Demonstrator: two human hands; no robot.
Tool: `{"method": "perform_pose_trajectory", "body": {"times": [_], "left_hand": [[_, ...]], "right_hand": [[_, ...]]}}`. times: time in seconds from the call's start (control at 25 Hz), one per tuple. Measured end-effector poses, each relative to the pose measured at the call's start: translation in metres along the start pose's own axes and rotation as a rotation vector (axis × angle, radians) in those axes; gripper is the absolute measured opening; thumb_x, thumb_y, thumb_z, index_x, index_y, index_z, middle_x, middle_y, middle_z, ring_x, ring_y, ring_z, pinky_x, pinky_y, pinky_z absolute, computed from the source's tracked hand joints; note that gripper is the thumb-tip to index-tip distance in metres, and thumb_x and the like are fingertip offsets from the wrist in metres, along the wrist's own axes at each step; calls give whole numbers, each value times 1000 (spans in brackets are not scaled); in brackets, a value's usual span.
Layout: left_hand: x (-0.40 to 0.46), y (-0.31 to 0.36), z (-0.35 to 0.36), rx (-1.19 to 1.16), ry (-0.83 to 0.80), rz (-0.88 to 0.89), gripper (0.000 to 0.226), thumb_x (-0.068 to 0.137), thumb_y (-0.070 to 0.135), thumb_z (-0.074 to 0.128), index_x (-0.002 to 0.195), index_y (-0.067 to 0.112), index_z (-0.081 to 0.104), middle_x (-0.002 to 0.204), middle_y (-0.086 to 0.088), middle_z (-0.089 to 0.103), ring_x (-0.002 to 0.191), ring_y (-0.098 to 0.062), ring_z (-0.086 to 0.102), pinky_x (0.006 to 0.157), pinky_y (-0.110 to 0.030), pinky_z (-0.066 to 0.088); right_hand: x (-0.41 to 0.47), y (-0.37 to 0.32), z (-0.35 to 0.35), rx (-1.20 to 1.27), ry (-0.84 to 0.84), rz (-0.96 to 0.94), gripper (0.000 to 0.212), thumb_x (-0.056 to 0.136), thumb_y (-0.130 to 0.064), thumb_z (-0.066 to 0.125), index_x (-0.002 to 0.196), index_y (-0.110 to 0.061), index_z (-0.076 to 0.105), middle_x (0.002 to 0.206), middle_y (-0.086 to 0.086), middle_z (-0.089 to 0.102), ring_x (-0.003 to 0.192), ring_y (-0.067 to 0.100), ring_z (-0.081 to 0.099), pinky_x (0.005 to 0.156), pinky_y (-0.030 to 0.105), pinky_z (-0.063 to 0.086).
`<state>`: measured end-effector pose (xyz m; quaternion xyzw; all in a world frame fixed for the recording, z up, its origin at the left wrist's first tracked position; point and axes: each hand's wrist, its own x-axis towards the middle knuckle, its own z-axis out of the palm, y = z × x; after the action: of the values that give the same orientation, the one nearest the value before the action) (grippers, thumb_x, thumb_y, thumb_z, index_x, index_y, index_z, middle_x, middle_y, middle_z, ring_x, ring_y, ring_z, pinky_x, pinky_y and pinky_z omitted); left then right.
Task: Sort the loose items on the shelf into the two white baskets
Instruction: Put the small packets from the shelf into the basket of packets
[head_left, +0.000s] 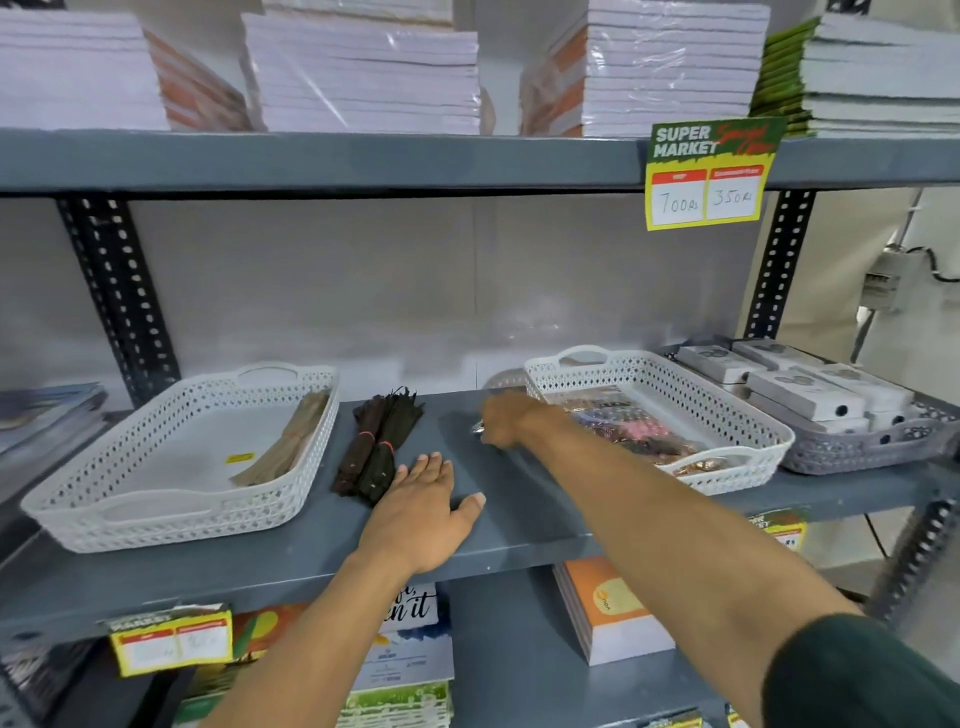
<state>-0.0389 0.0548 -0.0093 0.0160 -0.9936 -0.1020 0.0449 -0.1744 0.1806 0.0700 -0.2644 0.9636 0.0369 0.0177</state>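
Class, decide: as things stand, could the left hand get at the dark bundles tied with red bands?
Probably yes: the left hand lies flat beside the dark bundles tied with red bands, fingertips about touching them, with nothing between.

"SUPER MARKET", "700", "350": price tag (709, 176)

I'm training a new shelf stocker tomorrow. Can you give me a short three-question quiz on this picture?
1. True or false: the left white basket already holds a tan bundle.
2. Which hand lies flat and open on the shelf beside the dark bundles?
A. left hand
B. right hand
3. Fill in: the loose dark bundles lie ______ the two white baskets.

Key
1. True.
2. A. The right hand reaches toward the right white basket, closed on a small shiny item.
3. Between.
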Motion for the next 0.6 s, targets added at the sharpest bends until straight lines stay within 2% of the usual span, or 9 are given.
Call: {"method": "perform_pose_trajectory", "body": {"times": [0.16,0.24,0.32,0.48,0.6], "left_hand": [[1,0,-1,-4,0,3,82,105,62,27,166,10,13,174,-5,6,161,-17,2,131,-38,1],[1,-1,-1,-12,-2,3,82,105,62,27,166,11,13,174,-5,5,161,-17,1,131,-38,0],[1,0,-1,-5,-7,3,82,105,63,26,167,11,13,174,-5,5,161,-16,1,131,-38,-1],[0,1,0,28,-20,1,82,105,63,22,167,10,11,174,-6,3,161,-18,0,131,-39,-2],[0,4,1,77,-17,-8,81,105,62,19,166,9,11,174,-8,4,161,-20,1,131,-41,0]], "right_hand": [[0,1,12,33,159,36,32,94,-4,59,124,2,68,130,25,68,118,42,68,93,43,56],[-6,4,13,85,240,-23,28,96,-15,65,120,-5,74,125,23,72,114,42,69,95,45,58],[-21,11,2,236,295,-84,24,94,-26,70,112,-15,80,117,15,77,111,39,70,96,44,58],[-82,50,-44,396,534,-108,20,87,-7,71,102,-13,84,101,9,83,96,27,77,93,38,60],[-118,99,-49,290,528,30,22,89,-2,71,102,-14,85,103,6,83,92,23,77,98,40,60]]}}
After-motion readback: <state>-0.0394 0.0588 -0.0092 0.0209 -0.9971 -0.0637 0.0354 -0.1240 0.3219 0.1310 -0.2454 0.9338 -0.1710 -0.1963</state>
